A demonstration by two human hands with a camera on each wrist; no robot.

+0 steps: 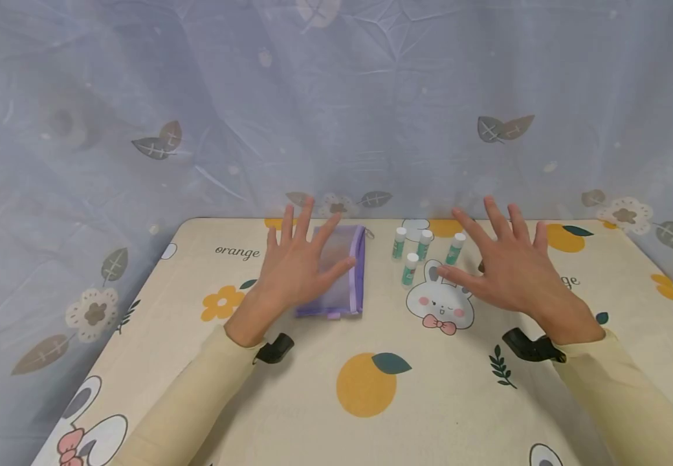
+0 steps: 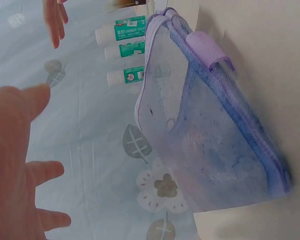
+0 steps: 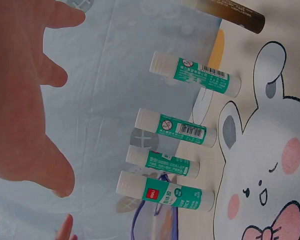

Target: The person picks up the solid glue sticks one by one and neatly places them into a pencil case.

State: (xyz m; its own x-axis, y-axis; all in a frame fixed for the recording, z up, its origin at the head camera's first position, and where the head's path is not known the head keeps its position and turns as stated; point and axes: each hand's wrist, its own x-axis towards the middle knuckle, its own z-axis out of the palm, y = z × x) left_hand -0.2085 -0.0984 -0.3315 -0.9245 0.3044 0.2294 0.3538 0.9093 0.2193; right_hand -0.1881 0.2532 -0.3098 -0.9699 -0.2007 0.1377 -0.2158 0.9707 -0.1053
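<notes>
My left hand [image 1: 292, 272] is held with fingers spread over a purple mesh zipper pouch [image 1: 339, 294], gripping nothing. The pouch lies flat in the head view, its zipper edge on the right; the hand hides part of it. Several white-capped green glue sticks [image 1: 409, 270] stand upright to the pouch's right. Beside them my right hand [image 1: 511, 272], also spread and holding nothing, hovers over the table. A brown tube [image 3: 235, 15] stands near the glue sticks in the right wrist view; in the head view the right hand mostly hides it.
The table has a cream cloth [image 1: 290, 401] printed with oranges, flowers and rabbits. Behind its far edge hangs a bluish-grey curtain [image 1: 336, 97] with leaf prints. A small metal ring [image 1: 369, 233] sits at the pouch's far right corner.
</notes>
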